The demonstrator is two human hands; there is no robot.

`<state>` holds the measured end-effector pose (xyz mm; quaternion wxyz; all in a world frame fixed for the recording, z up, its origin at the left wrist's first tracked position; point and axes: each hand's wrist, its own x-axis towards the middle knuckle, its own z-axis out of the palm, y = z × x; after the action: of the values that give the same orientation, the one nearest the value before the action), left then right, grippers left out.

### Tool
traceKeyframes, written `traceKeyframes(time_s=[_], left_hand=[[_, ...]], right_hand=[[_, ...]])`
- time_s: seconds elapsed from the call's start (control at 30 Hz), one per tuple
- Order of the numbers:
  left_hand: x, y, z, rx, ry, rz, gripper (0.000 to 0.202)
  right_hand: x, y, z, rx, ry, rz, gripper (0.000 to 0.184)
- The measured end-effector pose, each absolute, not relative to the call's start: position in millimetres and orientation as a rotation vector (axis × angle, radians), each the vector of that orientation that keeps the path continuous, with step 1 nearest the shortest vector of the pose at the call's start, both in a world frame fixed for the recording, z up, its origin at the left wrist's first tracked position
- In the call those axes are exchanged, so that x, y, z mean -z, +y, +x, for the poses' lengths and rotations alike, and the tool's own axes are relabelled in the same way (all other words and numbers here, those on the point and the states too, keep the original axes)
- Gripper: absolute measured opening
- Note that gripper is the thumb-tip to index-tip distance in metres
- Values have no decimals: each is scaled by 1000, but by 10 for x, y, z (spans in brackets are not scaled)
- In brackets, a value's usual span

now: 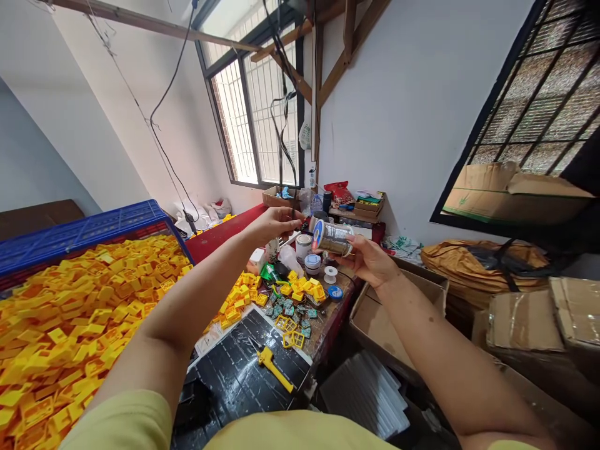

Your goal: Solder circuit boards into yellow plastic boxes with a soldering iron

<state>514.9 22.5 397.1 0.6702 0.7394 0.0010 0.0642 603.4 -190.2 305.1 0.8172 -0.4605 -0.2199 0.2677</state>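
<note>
Silvery, cylindrical solder spool (334, 237) gripped by curled right hand (370, 259); left hand (274, 222) fingertips pinched narrow, contents unclear.

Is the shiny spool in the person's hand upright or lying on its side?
On its side: the spool lies across the right hand, its round end face turned sideways toward the left hand.
</note>
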Motion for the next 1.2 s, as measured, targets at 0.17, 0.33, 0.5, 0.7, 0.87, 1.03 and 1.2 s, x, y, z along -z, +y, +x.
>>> traceKeyframes(time_s=[0.17, 0.33, 0.5, 0.7, 0.87, 1.03, 1.2], left_hand=[[-3947, 210, 5119, -69, -23, 1638, 15], [-3966, 262, 5053, -45, -55, 1615, 29], [-3908, 256, 5042, -105, -74, 1678, 31], [-3751, 139, 5100, -248, -79, 1750, 32], [-3673, 123, 5097, -299, -89, 1780, 40], [-3656, 153, 5082, -249, -102, 1804, 42], [-3650, 98, 5113, -276, -94, 1803, 46]], right_hand=[[-3043, -1861, 5969, -610, -440, -978, 27], [-3017, -1839, 5927, -622, -402, -967, 26], [-3021, -1825, 5861, -606, -375, -938, 25], [-3039, -1781, 5757, -592, -390, -919, 31], [-3016, -1798, 5756, -568, -395, -923, 33], [-2987, -1850, 5791, -533, -399, -932, 34], [-2962, -1845, 5760, -497, -435, -948, 30]])
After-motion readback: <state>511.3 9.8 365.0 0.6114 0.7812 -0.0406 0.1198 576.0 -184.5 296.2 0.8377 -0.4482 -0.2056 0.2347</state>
